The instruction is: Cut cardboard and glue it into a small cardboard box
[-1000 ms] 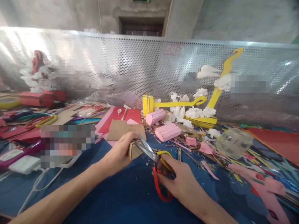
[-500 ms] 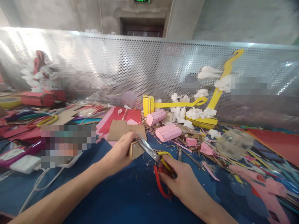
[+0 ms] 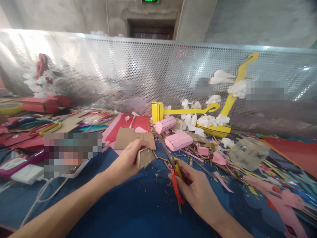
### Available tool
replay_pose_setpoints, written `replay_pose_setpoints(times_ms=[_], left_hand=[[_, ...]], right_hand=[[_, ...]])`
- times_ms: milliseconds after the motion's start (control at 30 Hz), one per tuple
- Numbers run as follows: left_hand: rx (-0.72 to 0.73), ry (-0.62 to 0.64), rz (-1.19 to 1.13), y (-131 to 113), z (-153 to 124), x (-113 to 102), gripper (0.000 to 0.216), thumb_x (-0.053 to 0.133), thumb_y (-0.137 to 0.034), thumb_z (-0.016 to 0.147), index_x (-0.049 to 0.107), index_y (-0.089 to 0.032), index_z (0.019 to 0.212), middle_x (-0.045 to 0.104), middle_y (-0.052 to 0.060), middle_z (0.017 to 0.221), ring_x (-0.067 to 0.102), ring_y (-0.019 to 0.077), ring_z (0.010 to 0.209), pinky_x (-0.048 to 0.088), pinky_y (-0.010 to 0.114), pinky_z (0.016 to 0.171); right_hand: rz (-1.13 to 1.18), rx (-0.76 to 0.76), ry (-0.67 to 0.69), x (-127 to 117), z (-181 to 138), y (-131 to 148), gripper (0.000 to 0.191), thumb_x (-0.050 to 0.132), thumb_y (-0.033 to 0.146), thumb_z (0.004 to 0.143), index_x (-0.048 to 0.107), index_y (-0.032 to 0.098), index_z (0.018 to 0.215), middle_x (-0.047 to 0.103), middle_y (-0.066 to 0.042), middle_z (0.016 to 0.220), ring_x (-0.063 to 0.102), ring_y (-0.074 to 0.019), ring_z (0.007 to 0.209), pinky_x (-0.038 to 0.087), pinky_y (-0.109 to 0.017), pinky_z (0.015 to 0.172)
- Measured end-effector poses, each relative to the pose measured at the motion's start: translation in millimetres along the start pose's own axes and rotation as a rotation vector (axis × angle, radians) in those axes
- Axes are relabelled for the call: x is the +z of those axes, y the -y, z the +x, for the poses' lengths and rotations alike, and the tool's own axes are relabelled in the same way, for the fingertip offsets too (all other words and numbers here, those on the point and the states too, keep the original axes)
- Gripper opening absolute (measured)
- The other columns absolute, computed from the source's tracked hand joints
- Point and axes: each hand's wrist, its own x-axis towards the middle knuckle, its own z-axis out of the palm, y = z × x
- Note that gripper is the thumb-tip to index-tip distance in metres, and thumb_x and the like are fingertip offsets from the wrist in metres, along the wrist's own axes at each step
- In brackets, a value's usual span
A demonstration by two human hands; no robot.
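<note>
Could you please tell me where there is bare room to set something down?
The main bare patch is blue tabletop between the forearms, nearer than the brown cardboard piece and the red-and-yellow-handled metal scissors. It is crowded beyond them, around two pink faceted paper blocks, and far right.

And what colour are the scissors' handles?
One red handle and one yellow handle, seen best in the head view.
</note>
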Motion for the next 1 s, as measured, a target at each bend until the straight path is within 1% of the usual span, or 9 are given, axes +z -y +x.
replay_pose_setpoints(times_ms=[133,200,267,333,400,467,667,833,1000], left_hand=[[0.020,-0.007,0.005,1.2,-0.7,0.0,0.027,0.059,-0.013,0.089,0.050,-0.024,0.112,0.066,0.006,0.108,0.065,0.0216,0.098,0.052,0.037,0.086],[0.016,-0.003,0.003,0.5,-0.7,0.1,0.025,0.059,-0.014,0.090,0.050,-0.024,0.111,0.067,0.006,0.107,0.065,0.0221,0.098,0.052,0.037,0.085],[0.011,-0.003,0.005,-0.3,-0.4,0.2,0.023,0.059,-0.016,0.091,0.051,-0.023,0.111,0.066,0.006,0.106,0.065,0.0222,0.096,0.052,0.037,0.084],[0.014,0.000,-0.006,-0.6,0.0,0.3,0.022,0.061,-0.018,0.092,0.051,-0.023,0.111,0.067,0.007,0.107,0.065,0.0225,0.097,0.052,0.038,0.085],[0.029,0.003,-0.023,-0.6,0.2,0.4,0.022,0.062,-0.020,0.092,0.051,-0.023,0.111,0.067,0.007,0.109,0.065,0.0228,0.099,0.052,0.039,0.087],[0.051,0.011,-0.022,-0.8,0.1,0.2,0.021,0.062,-0.019,0.093,0.052,-0.023,0.111,0.067,0.008,0.110,0.064,0.0234,0.101,0.051,0.039,0.088],[0.120,0.055,0.043,-3.6,-0.7,-1.1,0.018,0.059,-0.015,0.095,0.054,-0.023,0.110,0.066,0.005,0.102,0.063,0.0214,0.095,0.049,0.036,0.086],[0.164,0.059,0.051,-5.9,0.7,-4.5,0.010,0.059,-0.017,0.096,0.055,-0.023,0.102,0.064,0.003,0.097,0.061,0.0205,0.093,0.046,0.033,0.083],[0.201,0.053,0.070,-5.2,1.6,-5.7,0.009,0.060,-0.021,0.097,0.055,-0.022,0.104,0.063,0.003,0.095,0.059,0.0201,0.088,0.045,0.033,0.080]], right_hand=[[-0.090,-0.031,-0.079,-4.8,1.2,6.7,0.021,0.064,0.040,0.092,0.050,0.024,0.091,0.055,0.000,0.088,0.054,-0.0167,0.074,0.048,-0.027,0.066],[-0.168,-0.047,-0.056,-6.5,-1.3,7.6,0.023,0.066,0.038,0.090,0.049,0.024,0.097,0.055,-0.002,0.095,0.056,-0.0191,0.082,0.051,-0.030,0.073],[-0.231,-0.054,-0.002,-6.1,-4.3,6.0,0.033,0.067,0.041,0.089,0.047,0.023,0.108,0.053,-0.005,0.101,0.056,-0.0222,0.091,0.052,-0.035,0.081],[-0.272,-0.054,0.026,-3.8,-5.8,3.7,0.043,0.071,0.045,0.087,0.045,0.022,0.113,0.052,-0.006,0.107,0.055,-0.0245,0.097,0.050,-0.040,0.088],[-0.261,-0.057,0.024,-0.8,-5.2,2.5,0.044,0.070,0.045,0.089,0.044,0.023,0.116,0.052,-0.007,0.111,0.054,-0.0249,0.101,0.048,-0.042,0.092],[-0.231,-0.056,0.020,1.4,-3.5,3.2,0.041,0.070,0.043,0.090,0.045,0.023,0.116,0.052,-0.007,0.112,0.053,-0.0241,0.101,0.047,-0.039,0.091],[-0.164,-0.038,0.070,0.8,-2.7,9.3,0.040,0.076,0.037,0.086,0.049,0.025,0.113,0.055,-0.003,0.110,0.054,-0.0215,0.098,0.046,-0.033,0.088],[-0.144,-0.053,0.079,1.0,-4.0,9.6,0.025,0.066,0.036,0.094,0.051,0.025,0.112,0.059,-0.003,0.107,0.056,-0.0193,0.091,0.045,-0.031,0.084],[-0.134,0.002,0.066,3.3,-2.1,7.3,0.023,0.070,0.038,0.091,0.056,0.023,0.103,0.064,0.000,0.091,0.056,-0.0176,0.078,0.045,-0.028,0.073]])
